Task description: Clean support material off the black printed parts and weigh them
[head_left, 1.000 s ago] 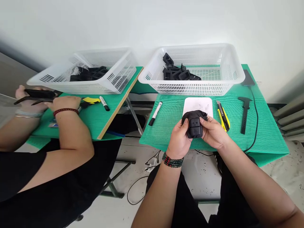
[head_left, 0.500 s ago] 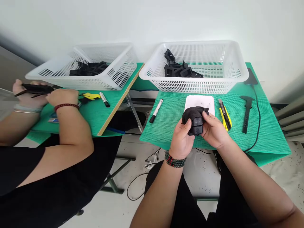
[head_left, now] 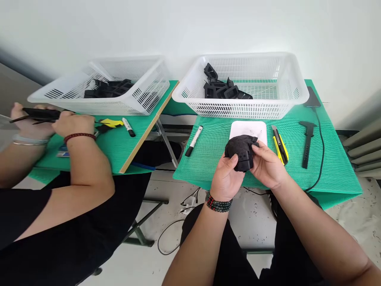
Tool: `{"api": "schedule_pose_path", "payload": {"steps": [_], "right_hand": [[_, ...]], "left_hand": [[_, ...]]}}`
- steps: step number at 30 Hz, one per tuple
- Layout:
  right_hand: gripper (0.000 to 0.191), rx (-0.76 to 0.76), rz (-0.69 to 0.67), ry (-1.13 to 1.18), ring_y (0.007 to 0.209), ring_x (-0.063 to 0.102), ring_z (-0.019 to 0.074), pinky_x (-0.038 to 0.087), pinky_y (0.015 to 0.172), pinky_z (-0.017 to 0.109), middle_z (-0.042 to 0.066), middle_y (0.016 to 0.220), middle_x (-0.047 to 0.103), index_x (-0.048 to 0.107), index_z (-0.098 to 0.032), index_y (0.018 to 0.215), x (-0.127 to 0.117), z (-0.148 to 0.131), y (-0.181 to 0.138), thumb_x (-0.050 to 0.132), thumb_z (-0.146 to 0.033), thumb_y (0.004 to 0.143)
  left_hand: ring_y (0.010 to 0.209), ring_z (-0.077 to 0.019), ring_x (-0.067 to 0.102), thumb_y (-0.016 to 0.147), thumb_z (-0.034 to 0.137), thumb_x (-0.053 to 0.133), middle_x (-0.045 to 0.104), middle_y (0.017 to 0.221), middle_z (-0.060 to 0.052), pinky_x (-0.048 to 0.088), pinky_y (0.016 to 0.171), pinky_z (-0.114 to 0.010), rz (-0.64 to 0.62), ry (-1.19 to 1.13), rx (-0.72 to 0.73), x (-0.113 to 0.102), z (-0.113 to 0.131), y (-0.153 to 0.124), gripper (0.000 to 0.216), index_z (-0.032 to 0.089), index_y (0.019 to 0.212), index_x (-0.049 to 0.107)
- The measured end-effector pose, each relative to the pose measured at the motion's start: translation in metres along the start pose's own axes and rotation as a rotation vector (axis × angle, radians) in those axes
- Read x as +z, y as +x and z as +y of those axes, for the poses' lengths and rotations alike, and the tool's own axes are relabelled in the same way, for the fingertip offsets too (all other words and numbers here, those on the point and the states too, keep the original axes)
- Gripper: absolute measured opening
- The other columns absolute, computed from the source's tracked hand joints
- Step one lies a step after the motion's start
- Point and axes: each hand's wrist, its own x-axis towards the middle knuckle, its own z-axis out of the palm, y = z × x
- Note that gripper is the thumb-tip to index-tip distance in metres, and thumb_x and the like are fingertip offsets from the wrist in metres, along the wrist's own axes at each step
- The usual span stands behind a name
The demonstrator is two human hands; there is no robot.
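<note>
Between both hands, over the table's front edge, is a black plastic part (head_left: 244,162) with small holes in its face. A dark, rough-looking black piece, like cloth (head_left: 240,144), bunches over its back. My left hand (head_left: 228,176) grips it from the left, thumb on the front face. My right hand (head_left: 268,163) pinches the right side between thumb and fingers. A white tray (head_left: 258,128) lies just behind the part. To the right of my right hand are a yellow utility knife (head_left: 280,146) with its blade out and a black caliper (head_left: 307,143).
A white basket (head_left: 240,108) with several black plastic parts (head_left: 222,88) stands at the back. A marker (head_left: 194,141) lies on the left. A cable (head_left: 322,159) runs down the right side. On the neighbouring table, a co-worker's hands (head_left: 73,125) hold a black part before another basket (head_left: 98,104).
The black plastic part has tilted in my hands, so its front face shows differently. Both hands keep hold of it. The whole view has shifted slightly.
</note>
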Motion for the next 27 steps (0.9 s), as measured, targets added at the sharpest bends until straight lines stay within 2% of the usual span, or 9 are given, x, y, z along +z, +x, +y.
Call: {"api": "schedule_pose_path", "payload": {"steps": [4, 7, 11, 18, 23, 27], "right_hand": [[0.038, -0.033, 0.059, -0.060, 0.091, 0.071, 0.0206, 0.061, 0.073, 0.031, 0.003, 0.100, 0.075, 0.066, -0.024, 0.100, 0.0007, 0.0003, 0.0007, 0.086, -0.042, 0.073], [0.041, -0.023, 0.036, -0.066, 0.083, 0.070, 0.0161, 0.059, 0.069, 0.027, -0.001, 0.096, 0.074, 0.065, -0.026, 0.100, -0.0007, -0.0026, 0.0003, 0.089, -0.033, 0.069], [0.044, -0.030, 0.015, -0.037, 0.082, 0.069, 0.0119, 0.059, 0.072, 0.023, -0.003, 0.098, 0.073, 0.066, -0.027, 0.105, -0.0007, -0.0063, -0.0018, 0.089, -0.022, 0.068], [0.034, -0.038, 0.057, -0.073, 0.085, 0.070, 0.0155, 0.059, 0.077, 0.027, -0.001, 0.096, 0.074, 0.066, -0.025, 0.099, 0.0029, 0.0001, -0.0014, 0.085, -0.024, 0.071], [0.037, -0.025, 0.049, -0.078, 0.085, 0.069, 0.0155, 0.058, 0.074, 0.026, -0.001, 0.095, 0.073, 0.066, -0.025, 0.100, 0.0014, 0.0025, 0.0010, 0.086, -0.026, 0.068], [0.037, -0.025, 0.035, -0.090, 0.087, 0.069, 0.0165, 0.058, 0.072, 0.026, 0.000, 0.098, 0.073, 0.066, -0.026, 0.103, -0.0003, 0.0025, 0.0014, 0.085, -0.034, 0.073]], "left_hand": [[0.135, -0.0337, 0.056, 0.067, 0.030, 0.088, 0.074, 0.121, -0.011, 0.046, 0.112, -0.049, -0.028, 0.011, 0.007, 0.0007, -0.0025, 0.0005, 0.048, 0.021, 0.112, 0.073], [0.134, -0.0340, 0.057, 0.064, 0.025, 0.089, 0.074, 0.120, -0.010, 0.045, 0.113, -0.050, -0.033, 0.004, 0.030, 0.0030, -0.0037, 0.0006, 0.049, 0.022, 0.110, 0.073], [0.133, -0.0340, 0.058, 0.061, 0.022, 0.091, 0.075, 0.117, -0.009, 0.046, 0.112, -0.051, -0.036, -0.044, 0.035, 0.0053, -0.0035, -0.0004, 0.052, 0.022, 0.109, 0.072], [0.128, -0.0314, 0.061, 0.067, 0.047, 0.090, 0.075, 0.118, -0.009, 0.050, 0.107, -0.044, 0.021, 0.005, 0.072, 0.0047, -0.0039, 0.0027, 0.051, 0.021, 0.108, 0.073], [0.120, -0.0296, 0.066, 0.066, 0.029, 0.091, 0.076, 0.114, -0.008, 0.050, 0.106, -0.043, 0.060, 0.044, 0.057, 0.0043, -0.0008, 0.0040, 0.044, 0.020, 0.105, 0.073], [0.119, -0.0288, 0.067, 0.065, 0.024, 0.090, 0.076, 0.113, -0.008, 0.050, 0.107, -0.043, 0.062, -0.005, 0.031, 0.0040, -0.0002, 0.0022, 0.043, 0.021, 0.105, 0.073]]}}
